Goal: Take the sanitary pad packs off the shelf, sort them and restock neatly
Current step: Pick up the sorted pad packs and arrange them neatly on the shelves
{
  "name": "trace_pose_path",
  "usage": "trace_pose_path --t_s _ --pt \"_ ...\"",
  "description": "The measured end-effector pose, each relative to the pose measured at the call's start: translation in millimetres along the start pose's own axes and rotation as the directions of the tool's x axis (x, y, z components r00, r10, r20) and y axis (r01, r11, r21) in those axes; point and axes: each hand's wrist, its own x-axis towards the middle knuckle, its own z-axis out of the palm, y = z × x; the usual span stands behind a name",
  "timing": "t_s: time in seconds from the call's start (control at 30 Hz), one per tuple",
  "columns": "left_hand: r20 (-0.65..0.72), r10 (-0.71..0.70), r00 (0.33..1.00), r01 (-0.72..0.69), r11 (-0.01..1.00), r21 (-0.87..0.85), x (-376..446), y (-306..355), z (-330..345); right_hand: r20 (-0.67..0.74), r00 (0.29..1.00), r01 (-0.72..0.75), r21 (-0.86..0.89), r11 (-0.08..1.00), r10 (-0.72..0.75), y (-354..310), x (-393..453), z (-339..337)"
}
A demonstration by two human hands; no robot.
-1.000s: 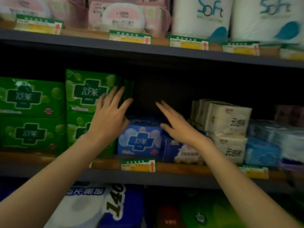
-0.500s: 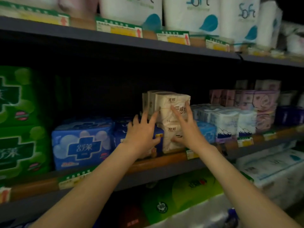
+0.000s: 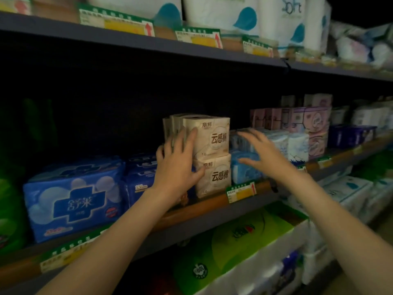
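Just right of left hand (image 3: pixel 177 167), cream packs (image 3: pixel 214 154).

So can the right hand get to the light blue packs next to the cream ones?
Probably yes. The right hand hovers open in front of the light blue packs, with nothing between them. The left hand rests on the cream packs beside them, out of the way.

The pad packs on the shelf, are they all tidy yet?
Not yet. Nothing looks taken off: the blue packs sit shelved. The left hand touches the stacked cream packs; the right hand hovers open by the light-blue packs. Sorting and restocking remain.
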Motion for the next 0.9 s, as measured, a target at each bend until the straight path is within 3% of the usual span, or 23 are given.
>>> trace_pose_path --t_s 0.1,0.2,0.37,0.5,0.7,0.9 --pt "0.025 0.042 0.999 -0.043 0.999 0.022 15 22 6 0.197 0.978 -0.002 -0.332 0.943 0.071 31 -9 -16" --pt "0.058 -0.047 0.997 0.048 0.999 -0.018 33 36 27 0.305 0.952 0.099 -0.399 0.912 0.031 39 -5 -7" --pt "-0.089 -0.076 0.993 0.062 0.987 -0.149 43 41 53 0.283 0.957 0.172 -0.362 0.916 -0.068 53 18 6" --pt "-0.122 -0.09 0.988 0.069 0.983 -0.17 40 41 56 0.245 0.965 0.188 -0.403 0.896 -0.093 57 24 10" --pt "-0.064 -0.123 0.99 0.117 0.989 -0.089 33 43 48 0.191 0.956 0.286 -0.43 0.856 -0.223 64 28 20" --pt "-0.06 -0.265 0.963 0.268 0.961 0.072 32 67 51 0.159 0.955 0.296 -0.435 0.85 -0.251 62 39 34"
